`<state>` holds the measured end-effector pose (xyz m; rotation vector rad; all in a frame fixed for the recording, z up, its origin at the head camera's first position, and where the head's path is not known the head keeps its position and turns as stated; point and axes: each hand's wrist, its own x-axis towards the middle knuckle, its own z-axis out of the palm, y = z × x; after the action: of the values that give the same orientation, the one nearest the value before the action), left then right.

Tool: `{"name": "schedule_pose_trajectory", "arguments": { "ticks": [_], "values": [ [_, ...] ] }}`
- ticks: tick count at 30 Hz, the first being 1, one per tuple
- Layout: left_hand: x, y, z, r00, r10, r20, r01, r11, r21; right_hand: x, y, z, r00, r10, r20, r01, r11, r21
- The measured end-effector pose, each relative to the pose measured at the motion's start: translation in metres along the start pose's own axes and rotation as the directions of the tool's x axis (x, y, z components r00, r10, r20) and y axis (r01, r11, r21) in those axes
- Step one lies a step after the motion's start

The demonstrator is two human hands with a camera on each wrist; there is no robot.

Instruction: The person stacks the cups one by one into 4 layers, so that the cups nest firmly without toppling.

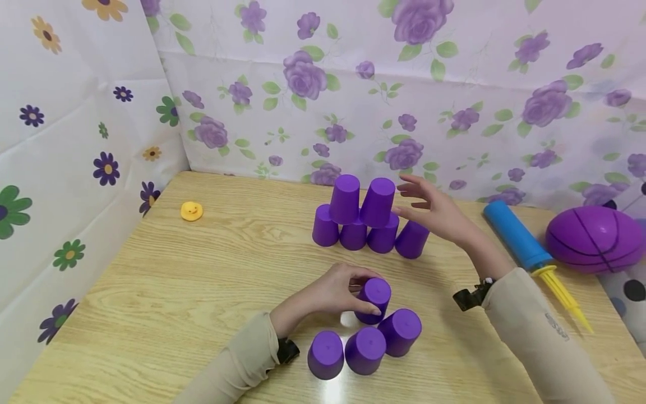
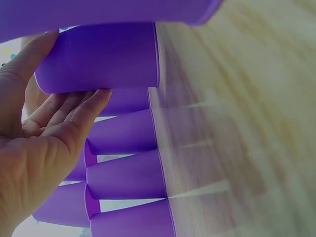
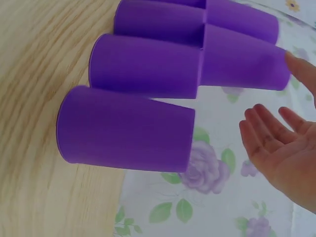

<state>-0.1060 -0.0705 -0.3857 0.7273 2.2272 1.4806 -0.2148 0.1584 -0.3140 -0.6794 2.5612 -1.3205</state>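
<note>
My left hand (image 1: 335,289) grips an upside-down purple cup (image 1: 377,292) on the near part of the table. In the left wrist view, thumb and fingers lie on opposite sides of that cup (image 2: 103,59). Three more upturned purple cups stand close by: a left one (image 1: 326,354), a middle one (image 1: 365,350) and a right one (image 1: 402,331). Farther back is a row of several purple cups, with two cups on top. Beside the upper right cup (image 1: 378,202), my right hand (image 1: 429,207) has its fingers spread; its thumb appears to touch that cup (image 3: 247,59).
To the right, a blue and yellow hand pump (image 1: 517,235) lies beside a purple ball (image 1: 595,238). A small yellow rubber duck (image 1: 192,211) sits at the back left of the wooden table (image 1: 202,292). Flowered cloth (image 1: 353,106) hangs behind the table.
</note>
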Motion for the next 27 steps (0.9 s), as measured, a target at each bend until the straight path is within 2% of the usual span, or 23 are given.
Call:
{"name": "schedule_pose_trajectory", "arguments": {
  "ticks": [3,8,11,13,16,20,24,27],
  "values": [
    [0.001,-0.001,-0.001,1.0,0.004,0.006,-0.004,1.0,-0.01,-0.012,0.001,-0.001,0.999,-0.007,-0.034,0.008,0.999,0.035],
    [0.003,-0.005,-0.01,1.0,0.0,-0.026,-0.001,0.999,-0.038,-0.035,0.002,0.002,0.994,-0.07,-0.087,0.079,0.991,0.11],
    [0.001,-0.002,-0.019,0.998,0.026,-0.059,-0.029,0.999,-0.045,-0.052,0.002,0.008,0.992,-0.098,-0.076,0.105,0.991,0.086],
    [-0.002,0.002,-0.026,0.997,0.04,-0.069,-0.044,0.997,-0.057,-0.062,0.003,0.013,0.991,-0.121,-0.053,0.122,0.992,0.027],
    [-0.01,0.012,-0.034,0.996,0.037,-0.082,-0.043,0.997,-0.07,-0.075,0.006,0.02,0.989,-0.144,-0.02,0.142,0.988,-0.06],
    [-0.018,0.026,-0.044,0.993,0.013,-0.115,-0.02,0.998,-0.06,-0.088,0.014,0.025,0.989,-0.147,0.019,0.149,0.981,-0.125],
    [-0.018,0.048,-0.058,0.989,0.066,-0.135,-0.073,0.996,-0.05,-0.103,0.018,0.028,0.986,-0.15,0.076,0.16,0.975,-0.151],
    [-0.015,0.069,-0.071,0.979,0.136,-0.153,-0.138,0.99,-0.007,-0.113,0.017,0.031,0.978,-0.153,0.139,0.175,0.971,-0.163]
  ]
}}
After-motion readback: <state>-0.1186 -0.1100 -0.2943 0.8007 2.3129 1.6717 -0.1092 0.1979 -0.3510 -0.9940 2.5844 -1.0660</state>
